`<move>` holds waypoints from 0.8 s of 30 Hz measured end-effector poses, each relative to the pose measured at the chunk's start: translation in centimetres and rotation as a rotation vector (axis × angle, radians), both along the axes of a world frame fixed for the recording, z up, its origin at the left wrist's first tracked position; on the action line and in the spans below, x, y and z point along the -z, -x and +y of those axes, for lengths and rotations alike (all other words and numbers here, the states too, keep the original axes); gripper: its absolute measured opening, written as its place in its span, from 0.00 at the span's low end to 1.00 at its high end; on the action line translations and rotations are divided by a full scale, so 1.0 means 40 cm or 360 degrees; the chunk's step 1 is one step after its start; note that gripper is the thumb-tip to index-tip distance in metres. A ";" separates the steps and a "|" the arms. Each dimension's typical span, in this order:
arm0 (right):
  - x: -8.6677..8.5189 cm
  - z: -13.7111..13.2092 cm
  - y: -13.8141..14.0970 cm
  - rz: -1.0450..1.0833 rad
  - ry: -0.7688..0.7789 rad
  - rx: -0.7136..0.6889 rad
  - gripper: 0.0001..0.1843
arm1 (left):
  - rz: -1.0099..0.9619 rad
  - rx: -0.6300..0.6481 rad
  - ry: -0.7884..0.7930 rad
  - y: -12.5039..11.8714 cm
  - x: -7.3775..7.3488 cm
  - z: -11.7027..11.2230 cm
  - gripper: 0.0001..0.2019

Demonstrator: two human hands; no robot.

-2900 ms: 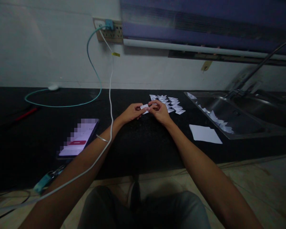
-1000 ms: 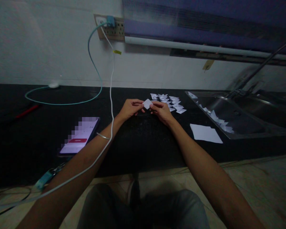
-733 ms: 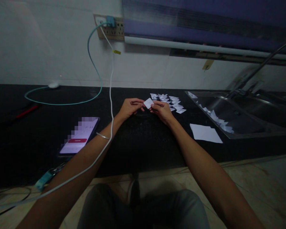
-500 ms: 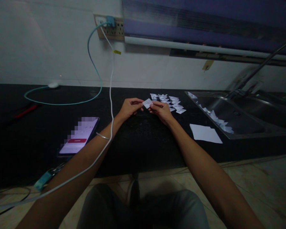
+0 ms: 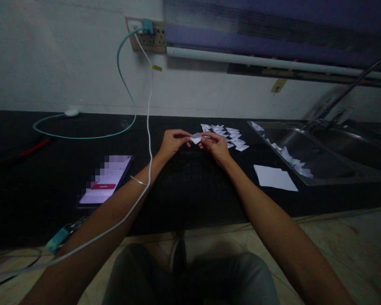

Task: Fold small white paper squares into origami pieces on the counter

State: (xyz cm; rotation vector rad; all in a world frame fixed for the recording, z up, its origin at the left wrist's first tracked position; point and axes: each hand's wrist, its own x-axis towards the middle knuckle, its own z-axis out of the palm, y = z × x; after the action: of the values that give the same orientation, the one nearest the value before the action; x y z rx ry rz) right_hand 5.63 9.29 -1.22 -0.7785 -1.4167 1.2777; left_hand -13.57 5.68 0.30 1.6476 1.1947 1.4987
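I saw the small white paper piece (image 5: 196,138) held just above the black counter (image 5: 184,186), pinched from both sides. The left hand (image 5: 173,143) gripped its left edge with thumb and fingertips, and the right hand (image 5: 215,146) closed on its right edge the same way, so both hands were narrow around it. Just behind the right hand lay a cluster of folded paper bits (image 5: 231,138) on the counter. Further right I noted a flat white sheet (image 5: 274,177) beside the steel sink (image 5: 324,176), which held more paper scraps. To the left a lit phone (image 5: 106,181) lay face up, and a white cable (image 5: 149,123) hung across the left forearm.
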 end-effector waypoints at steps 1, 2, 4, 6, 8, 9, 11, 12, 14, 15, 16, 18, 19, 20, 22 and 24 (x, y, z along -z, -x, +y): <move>0.001 0.002 0.000 0.0004 -0.0036 0.0017 0.15 | 0.0005 0.0000 0.0003 -0.002 -0.004 -0.004 0.05; 0.002 0.003 -0.001 0.0009 -0.0067 0.0036 0.13 | 0.0005 0.0016 0.0015 -0.005 -0.006 -0.008 0.05; 0.001 0.004 -0.003 0.0013 -0.0107 0.0059 0.10 | 0.0001 0.0089 0.0049 -0.008 -0.008 -0.013 0.06; -0.002 0.002 -0.004 0.0006 -0.0120 0.0058 0.09 | -0.0017 0.0179 0.0065 -0.010 -0.003 -0.012 0.08; -0.005 -0.002 -0.003 -0.0019 -0.0112 0.0046 0.09 | -0.0028 0.0223 0.0058 -0.011 0.003 -0.007 0.09; -0.006 -0.004 -0.002 -0.0034 -0.0102 0.0039 0.10 | -0.0031 0.0221 0.0051 -0.012 0.006 -0.004 0.09; -0.008 -0.006 0.001 -0.0061 -0.0064 0.0029 0.11 | -0.0035 0.0204 0.0044 -0.013 0.009 0.000 0.09; -0.007 -0.006 0.002 -0.0067 -0.0040 0.0024 0.12 | -0.0042 0.0199 0.0037 -0.013 0.009 0.001 0.09; -0.006 -0.005 0.003 -0.0060 0.0000 0.0005 0.14 | -0.0056 0.0218 0.0016 -0.013 0.007 -0.001 0.11; -0.004 -0.004 0.003 -0.0046 0.0010 -0.0004 0.14 | -0.0057 0.0229 0.0008 -0.012 0.006 -0.003 0.12; -0.003 -0.003 0.002 -0.0028 0.0012 -0.0006 0.14 | -0.0050 0.0237 0.0001 -0.011 0.006 -0.004 0.12; 0.001 0.000 0.000 -0.0013 -0.0003 -0.0011 0.13 | -0.0021 0.0233 -0.0016 -0.007 0.007 -0.006 0.12; 0.003 0.001 -0.001 -0.0019 -0.0016 -0.0012 0.13 | -0.0002 0.0219 -0.0026 -0.004 0.009 -0.006 0.11; 0.005 0.002 -0.002 -0.0031 -0.0032 -0.0013 0.12 | 0.0015 0.0201 -0.0038 -0.002 0.011 -0.005 0.10; 0.007 0.003 -0.003 -0.0051 -0.0064 -0.0018 0.12 | 0.0040 0.0176 -0.0050 0.003 0.016 -0.003 0.09; 0.007 0.003 -0.004 -0.0055 -0.0094 -0.0018 0.11 | 0.0032 0.0186 -0.0012 0.006 0.017 -0.001 0.10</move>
State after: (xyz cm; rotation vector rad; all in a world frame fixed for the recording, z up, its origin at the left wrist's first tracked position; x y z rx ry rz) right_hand 5.80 9.42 -1.52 -0.7569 -1.4821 1.2310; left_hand -13.81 5.62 -0.38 1.7106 1.0855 1.4190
